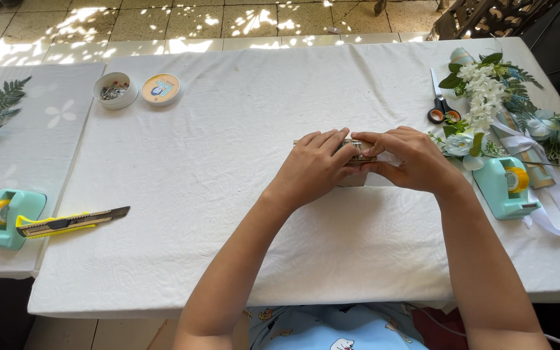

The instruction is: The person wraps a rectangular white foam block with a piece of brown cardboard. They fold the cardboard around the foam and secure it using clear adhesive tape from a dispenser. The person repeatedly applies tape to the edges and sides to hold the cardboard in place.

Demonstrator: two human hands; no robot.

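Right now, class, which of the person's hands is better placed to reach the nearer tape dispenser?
The right hand. It rests on the small box close beside the mint tape dispenser at the table's right. The left hand would have to cross over.

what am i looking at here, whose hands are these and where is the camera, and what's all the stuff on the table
There is no machine here. The one picture comes from a camera worn on a person's head, looking down at their own two bare hands.

The left hand and the right hand meet over a small flat brownish object in the middle of a table with a white cloth. Both hands press on it; most of it is hidden, so I cannot tell what it is.

Around it lie:
- scissors and a bunch of white and blue flowers with ribbon, far right
- a mint tape dispenser by the right hand
- a second tape dispenser and a yellow utility knife, left
- a small white bowl and a round tin, far left
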